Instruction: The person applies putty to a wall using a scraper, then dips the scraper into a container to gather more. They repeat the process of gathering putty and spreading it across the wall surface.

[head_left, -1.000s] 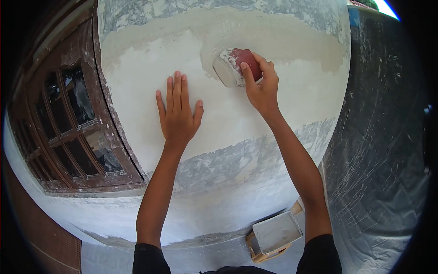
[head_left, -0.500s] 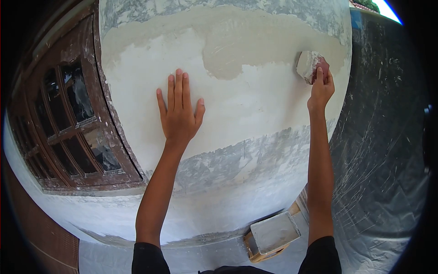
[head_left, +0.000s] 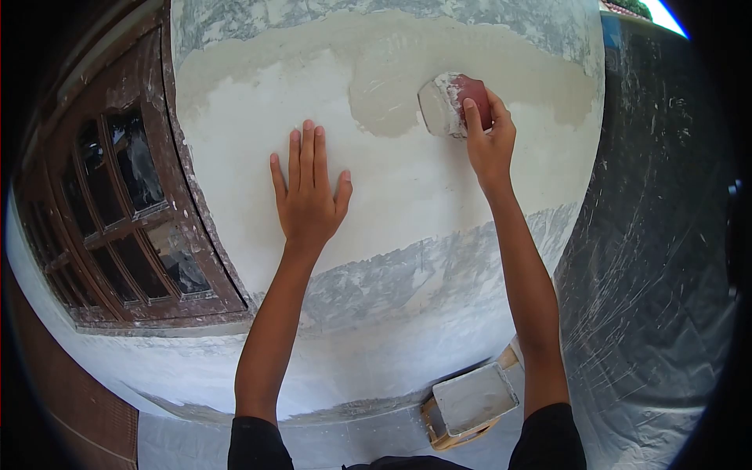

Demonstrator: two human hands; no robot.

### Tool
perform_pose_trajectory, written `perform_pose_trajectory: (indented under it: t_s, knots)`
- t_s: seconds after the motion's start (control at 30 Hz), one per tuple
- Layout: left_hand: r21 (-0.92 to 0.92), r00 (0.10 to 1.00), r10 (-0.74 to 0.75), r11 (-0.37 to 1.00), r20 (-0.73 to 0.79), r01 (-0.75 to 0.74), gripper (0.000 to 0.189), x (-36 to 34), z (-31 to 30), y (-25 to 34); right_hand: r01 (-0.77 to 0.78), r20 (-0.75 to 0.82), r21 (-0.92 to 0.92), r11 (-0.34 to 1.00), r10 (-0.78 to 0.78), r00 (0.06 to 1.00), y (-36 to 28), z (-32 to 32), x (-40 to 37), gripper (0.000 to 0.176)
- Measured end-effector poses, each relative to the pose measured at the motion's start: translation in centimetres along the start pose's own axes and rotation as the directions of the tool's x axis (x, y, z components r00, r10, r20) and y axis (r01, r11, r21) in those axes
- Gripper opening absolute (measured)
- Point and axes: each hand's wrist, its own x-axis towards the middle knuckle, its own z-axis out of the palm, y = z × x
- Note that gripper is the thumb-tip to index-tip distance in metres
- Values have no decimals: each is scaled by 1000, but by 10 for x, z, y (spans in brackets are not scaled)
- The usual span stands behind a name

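Observation:
My left hand lies flat on the pale plastered wall, its fingers spread and nothing in it. Farther right, my right hand grips a putty knife with a dark red body and a wide blade smeared with whitish plaster. The blade rests at the wall, pointing left, beside a damp-looking beige patch. Fingers cover part of the knife's red body.
To the left is a brown wooden window with plaster spatters. A splashed dark sheet hangs at the right. Below, a plaster-coated tray sits on a wooden stool.
My right hand has swept left across the wall with the putty knife, away from the right edge. My left hand stays in place.

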Motion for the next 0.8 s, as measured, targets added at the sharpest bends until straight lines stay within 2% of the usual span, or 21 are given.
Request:
perform_pose_trajectory:
  t_s: [0.07,0.1,0.17,0.27,0.3,0.4,0.5,0.57,0.67,0.8]
  knots:
    - [-3,1000,-3,1000,2,3,71,0,0,0,-82,-41,92,992,86,995,12,-30,15,37]
    - [-4,1000,-5,1000,4,5,71,0,0,0,-160,-105,103,982,170,980,17,-45,21,38]
    - [-3,1000,-6,1000,2,6,71,0,2,1,-214,-240,146,966,244,940,36,-72,34,37]
    - [1,1000,-10,1000,-1,10,71,0,1,2,-204,-331,251,946,282,900,35,-91,38,37]
    - [2,1000,-11,1000,0,11,71,1,1,2,-203,-329,253,946,282,901,36,-89,36,37]
    - [3,1000,-8,1000,-11,8,71,0,2,2,-165,-187,273,948,220,957,4,-60,17,38]
    - [1,1000,-1,1000,-10,1,71,0,2,0,-88,0,182,979,90,996,-9,-24,-5,39]
    - [-3,1000,-3,1000,-8,3,71,0,2,0,-57,54,126,990,50,997,-13,-6,-17,40]
    - [-7,1000,-6,1000,-5,6,71,0,1,0,25,84,44,999,-28,996,-21,5,-26,40]
    - [-10,1000,-4,1000,-4,4,71,-1,1,0,-34,24,-1,999,34,999,1,-7,-14,38]
